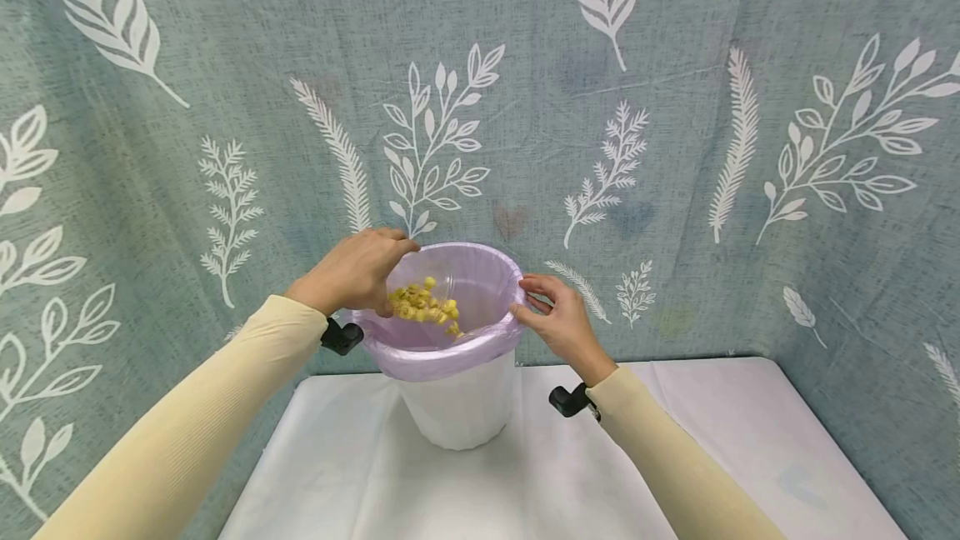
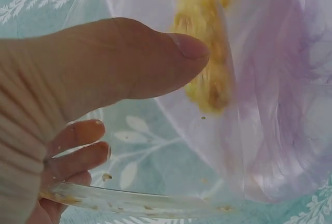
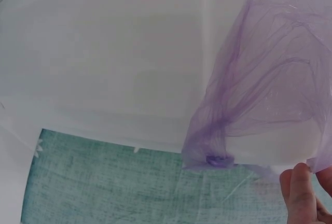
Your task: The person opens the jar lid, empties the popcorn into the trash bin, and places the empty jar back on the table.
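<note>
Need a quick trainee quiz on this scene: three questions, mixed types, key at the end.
1. Multiple choice: what colour is the liner over the bin's rim?
A) green
B) purple
C) yellow

2. True or false: the left hand holds the clear container.

3. Short answer: what are the right hand's fingers holding at the rim?

Key: 1. B. 2. True. 3. The liner.
</note>
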The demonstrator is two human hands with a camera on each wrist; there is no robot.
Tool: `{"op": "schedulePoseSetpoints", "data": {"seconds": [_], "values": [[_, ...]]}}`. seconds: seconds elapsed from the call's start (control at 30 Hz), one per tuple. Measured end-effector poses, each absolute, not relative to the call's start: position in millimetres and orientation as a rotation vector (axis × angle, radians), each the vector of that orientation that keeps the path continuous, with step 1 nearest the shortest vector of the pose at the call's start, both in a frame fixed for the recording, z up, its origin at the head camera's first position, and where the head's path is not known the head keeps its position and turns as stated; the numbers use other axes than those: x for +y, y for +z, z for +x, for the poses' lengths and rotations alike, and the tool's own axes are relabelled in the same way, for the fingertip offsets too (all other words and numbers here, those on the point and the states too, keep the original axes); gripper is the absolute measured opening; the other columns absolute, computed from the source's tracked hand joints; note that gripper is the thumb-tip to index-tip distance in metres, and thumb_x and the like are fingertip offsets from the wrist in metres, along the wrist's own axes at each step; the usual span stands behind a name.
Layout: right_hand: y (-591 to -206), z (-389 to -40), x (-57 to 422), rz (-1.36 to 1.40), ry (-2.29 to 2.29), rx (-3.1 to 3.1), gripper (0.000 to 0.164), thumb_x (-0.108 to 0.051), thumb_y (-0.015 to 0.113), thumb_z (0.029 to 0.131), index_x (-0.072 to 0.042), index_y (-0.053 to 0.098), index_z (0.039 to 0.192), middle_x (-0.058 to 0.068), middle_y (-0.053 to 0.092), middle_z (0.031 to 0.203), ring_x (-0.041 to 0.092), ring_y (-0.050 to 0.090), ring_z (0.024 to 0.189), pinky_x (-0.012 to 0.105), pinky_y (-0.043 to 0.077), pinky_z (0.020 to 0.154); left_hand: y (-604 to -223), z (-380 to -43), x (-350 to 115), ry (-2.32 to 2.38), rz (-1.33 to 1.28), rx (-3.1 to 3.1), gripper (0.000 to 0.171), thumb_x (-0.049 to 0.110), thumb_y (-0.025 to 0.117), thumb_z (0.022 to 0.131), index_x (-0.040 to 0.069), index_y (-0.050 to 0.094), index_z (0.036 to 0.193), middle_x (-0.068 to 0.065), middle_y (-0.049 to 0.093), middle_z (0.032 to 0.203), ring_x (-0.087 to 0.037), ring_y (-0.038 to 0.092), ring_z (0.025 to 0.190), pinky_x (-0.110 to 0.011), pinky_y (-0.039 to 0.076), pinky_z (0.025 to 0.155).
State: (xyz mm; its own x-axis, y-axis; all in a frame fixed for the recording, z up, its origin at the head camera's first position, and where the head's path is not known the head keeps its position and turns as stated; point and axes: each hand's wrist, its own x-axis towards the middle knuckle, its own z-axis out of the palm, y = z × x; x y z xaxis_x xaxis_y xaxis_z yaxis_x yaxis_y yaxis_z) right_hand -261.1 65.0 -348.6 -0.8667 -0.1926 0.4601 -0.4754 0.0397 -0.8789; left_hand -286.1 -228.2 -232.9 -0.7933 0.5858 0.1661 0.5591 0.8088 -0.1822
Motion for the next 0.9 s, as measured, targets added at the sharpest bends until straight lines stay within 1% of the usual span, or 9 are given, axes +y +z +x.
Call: {"op": "schedulePoseSetpoints", "data": {"seconds": [0.2, 0.4, 0.67, 0.77, 0.9], "values": [[-348.9, -261.5, 64.9, 0.691, 1.918, -2.088, 0.043, 0.006, 0.072, 0.086, 0.019, 0.056, 0.124, 0.035, 0.048, 0.136, 0.045, 0.050, 0.126, 0.045, 0.045, 0.104, -233.3, -285.6, -228.1, 0.164, -0.896, -2.774, 0.087, 0.014, 0.093, 0.046, 0.006, 0.063, 0.128, -0.006, 0.064, 0.113, -0.030, 0.060, 0.106, -0.051, 0.053, 0.083], [-348.3, -261.1, 64.9, 0.690, 1.907, -2.101, 0.043, 0.005, 0.071, 0.087, 0.019, 0.056, 0.125, 0.034, 0.048, 0.136, 0.044, 0.050, 0.126, 0.046, 0.045, 0.104, -232.0, -284.6, -227.4, 0.166, -0.903, -2.772, 0.086, 0.012, 0.092, 0.046, 0.007, 0.064, 0.127, -0.005, 0.064, 0.112, -0.031, 0.060, 0.106, -0.051, 0.052, 0.083], [-348.6, -261.1, 65.2, 0.691, 1.896, -2.101, 0.043, 0.005, 0.072, 0.087, 0.019, 0.056, 0.124, 0.034, 0.048, 0.136, 0.044, 0.051, 0.126, 0.045, 0.045, 0.103, -227.8, -284.1, -221.9, 0.216, -0.947, -2.703, 0.080, 0.013, 0.091, 0.045, 0.008, 0.065, 0.120, -0.005, 0.064, 0.106, -0.030, 0.060, 0.100, -0.052, 0.049, 0.090], [-348.6, -261.3, 64.9, 0.686, 1.897, -2.099, 0.043, 0.005, 0.072, 0.087, 0.019, 0.056, 0.124, 0.034, 0.048, 0.136, 0.043, 0.051, 0.126, 0.044, 0.045, 0.103, -226.3, -282.5, -218.2, 0.228, -0.954, -2.703, 0.079, 0.012, 0.092, 0.046, 0.007, 0.066, 0.121, -0.006, 0.064, 0.108, -0.030, 0.061, 0.101, -0.053, 0.046, 0.095], [-349.3, -261.6, 64.5, 0.688, 1.908, -2.093, 0.043, 0.005, 0.072, 0.086, 0.019, 0.056, 0.124, 0.034, 0.048, 0.136, 0.044, 0.051, 0.126, 0.045, 0.045, 0.104, -225.9, -280.5, -215.8, 0.245, -0.957, -2.714, 0.078, 0.009, 0.090, 0.049, 0.006, 0.066, 0.123, -0.007, 0.066, 0.112, -0.032, 0.062, 0.102, -0.054, 0.044, 0.099]]}}
